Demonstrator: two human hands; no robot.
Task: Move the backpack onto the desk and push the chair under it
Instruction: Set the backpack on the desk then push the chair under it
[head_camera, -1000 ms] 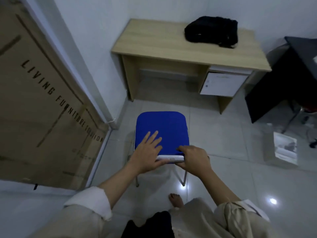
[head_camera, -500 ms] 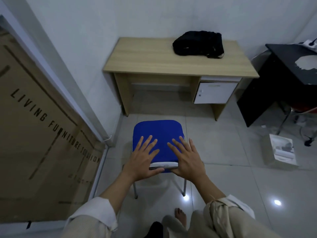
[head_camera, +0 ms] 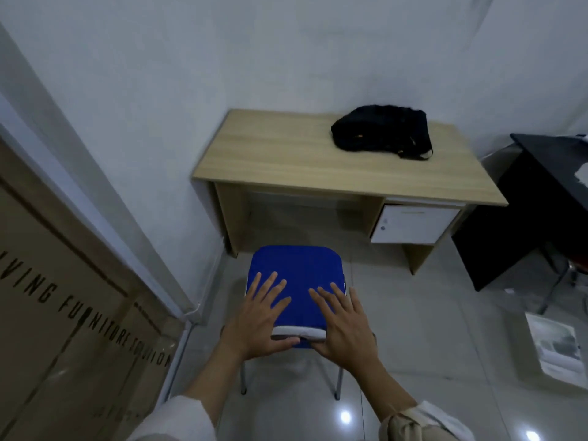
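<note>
A black backpack [head_camera: 381, 130] lies on the right half of the light wooden desk [head_camera: 280, 160], which stands against the white wall. A chair with a blue seat [head_camera: 297, 268] and thin metal legs stands on the tiled floor just in front of the desk's leg opening. My left hand [head_camera: 257, 316] rests flat on the near left of the seat, fingers spread. My right hand [head_camera: 345, 326] rests flat on the near right, fingers spread. Both thumbs hook under the seat's near white edge.
A white drawer unit [head_camera: 413, 224] hangs under the desk's right side. A black table [head_camera: 541, 192] stands to the right. A large cardboard box [head_camera: 63, 329] leans along the left wall. A small white box [head_camera: 556, 348] sits on the floor at right.
My right hand went from gripping the seat's near edge to lying flat on the seat. The chair and I have moved closer to the desk, with its front edge near the desk opening.
</note>
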